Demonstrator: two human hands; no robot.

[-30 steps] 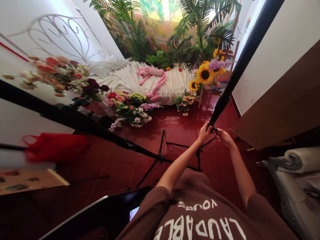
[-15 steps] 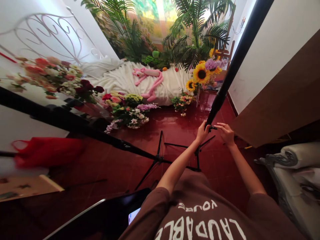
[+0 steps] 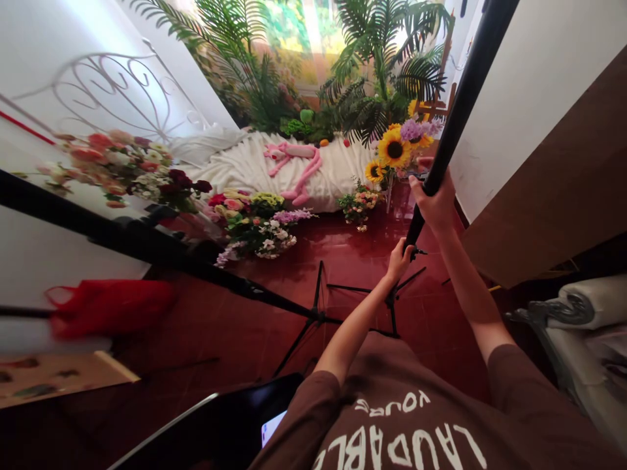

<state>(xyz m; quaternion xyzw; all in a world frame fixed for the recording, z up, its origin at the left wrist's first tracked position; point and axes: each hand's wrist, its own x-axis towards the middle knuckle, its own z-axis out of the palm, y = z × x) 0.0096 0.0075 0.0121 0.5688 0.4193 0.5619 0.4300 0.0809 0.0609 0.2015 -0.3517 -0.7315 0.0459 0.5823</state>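
A black tripod stand (image 3: 458,130) rises in front of me, its pole slanting up to the right and its legs (image 3: 350,288) spread on the floor. My left hand (image 3: 400,261) is wrapped round the lower pole, beside a small black clamp knob (image 3: 416,252). Higher up, my right hand (image 3: 437,201) is closed round the thicker part of the pole, its thumb on the near left side. Some fingers of each hand are hidden behind the pole.
Another black stand (image 3: 210,264) slants across the left side. Flower bunches (image 3: 259,225) and sunflowers (image 3: 393,147) stand by a white-draped bed (image 3: 235,160) with a pink plush toy (image 3: 298,170). A red bag (image 3: 108,307) lies left; an ornate seat (image 3: 582,307) is right.
My right hand has moved from beside the clamp knob up the pole and closed round it. My left hand stays on the lower pole. The view has shifted slightly.
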